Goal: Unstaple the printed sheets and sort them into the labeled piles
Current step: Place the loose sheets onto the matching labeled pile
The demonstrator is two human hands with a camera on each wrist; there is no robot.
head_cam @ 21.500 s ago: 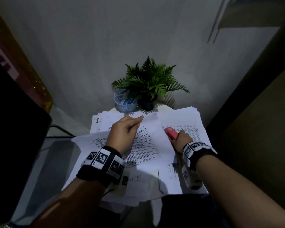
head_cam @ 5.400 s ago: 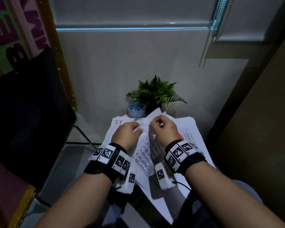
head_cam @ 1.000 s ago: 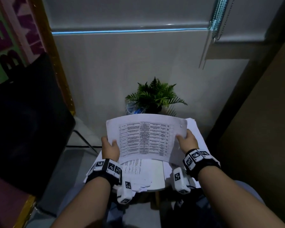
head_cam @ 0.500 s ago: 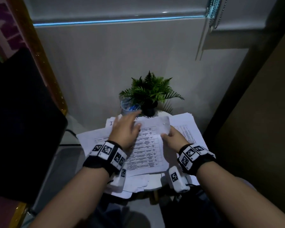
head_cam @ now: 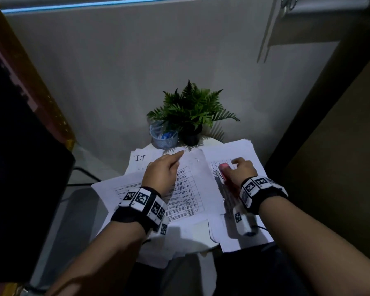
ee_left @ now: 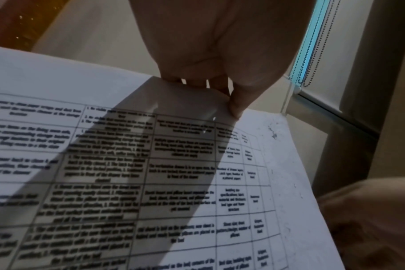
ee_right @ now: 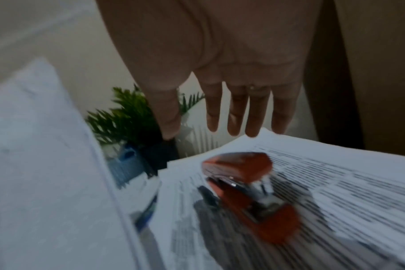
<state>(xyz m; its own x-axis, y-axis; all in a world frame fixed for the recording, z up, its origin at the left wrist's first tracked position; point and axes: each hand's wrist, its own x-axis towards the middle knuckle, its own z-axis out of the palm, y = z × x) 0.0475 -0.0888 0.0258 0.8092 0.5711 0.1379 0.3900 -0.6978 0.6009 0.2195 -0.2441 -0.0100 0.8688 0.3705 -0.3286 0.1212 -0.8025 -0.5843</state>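
A printed sheet with a table [head_cam: 186, 189] lies on top of the papers on the small round table [head_cam: 199, 231]. My left hand [head_cam: 165, 169] presses flat on it, fingers straight toward its top edge; the left wrist view shows the fingertips [ee_left: 234, 106] on the paper [ee_left: 173, 173]. A red stapler [head_cam: 223, 168] lies on the right pile [head_cam: 233, 152]. My right hand [head_cam: 240, 167] hovers over it, and in the right wrist view its fingers [ee_right: 234, 117] are straight above the stapler [ee_right: 250, 191], not holding it. A pile labelled "I.T" [head_cam: 140, 158] lies at the back left.
A potted fern [head_cam: 190, 112] and a blue mesh cup [head_cam: 163, 135] stand at the table's far edge by the wall. A black chair [head_cam: 19, 167] is at the left. Papers overhang the table's front and left edges.
The sheet held up in both hands a second ago now lies on the table. My right hand let go of its edge and moved right over the stapler; my left hand stays pressing on it.
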